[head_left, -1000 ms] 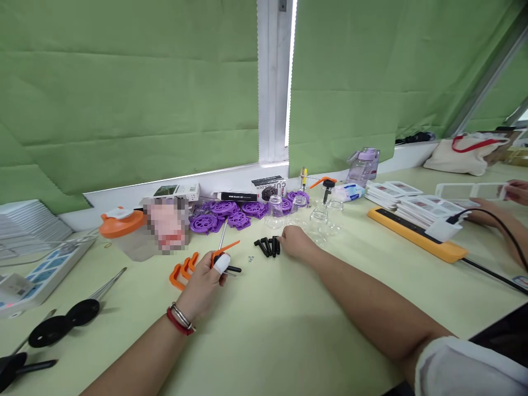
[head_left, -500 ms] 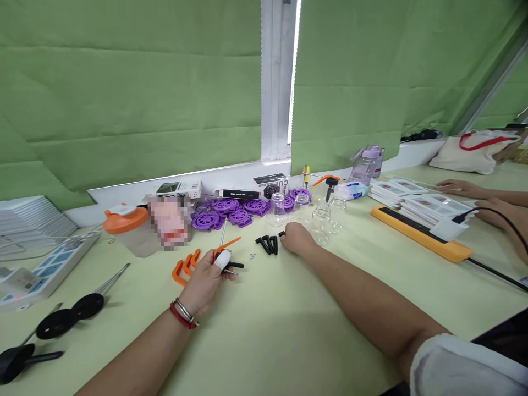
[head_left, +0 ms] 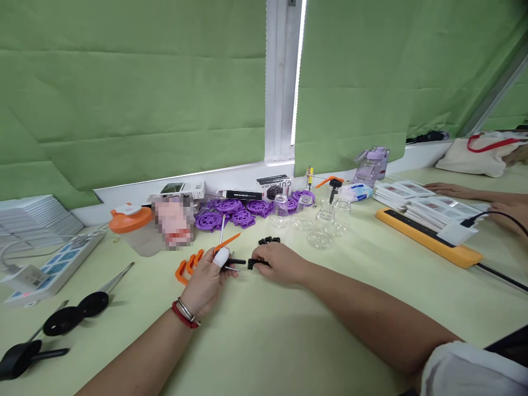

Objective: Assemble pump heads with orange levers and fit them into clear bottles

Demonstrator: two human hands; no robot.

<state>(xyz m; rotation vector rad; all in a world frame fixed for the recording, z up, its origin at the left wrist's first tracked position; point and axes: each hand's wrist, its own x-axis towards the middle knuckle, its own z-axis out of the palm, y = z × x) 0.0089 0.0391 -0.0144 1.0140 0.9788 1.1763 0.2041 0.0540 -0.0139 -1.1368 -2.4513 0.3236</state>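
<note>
My left hand [head_left: 207, 283], a white wrap on its thumb, is closed around an assembly. A pointed orange piece [head_left: 229, 241], a black rod [head_left: 237, 262] and thin metal pins stick out of the grip; the rest is covered by the fingers. Just right of the rod, my right hand [head_left: 282, 262] pinches a small black elbow-shaped piece [head_left: 251, 264]. A narrow gap separates that piece from the rod. Several similar black pieces [head_left: 269, 240] lie behind my right hand, partly hidden by it. Curved orange parts [head_left: 181, 272] rest left of my left hand.
Purple spoked discs [head_left: 210, 221] line the back, with glass jars [head_left: 319, 239] to their right. An orange-lidded cup [head_left: 131, 220] and black rod-ended parts [head_left: 64, 320] are at left. A yellow power strip [head_left: 429, 239] lies at right, near another person's hands [head_left: 509, 205].
My right hand has come left and nearer from the row of black pieces, bringing one black piece up to the left hand's assembly. The left hand has barely moved.
</note>
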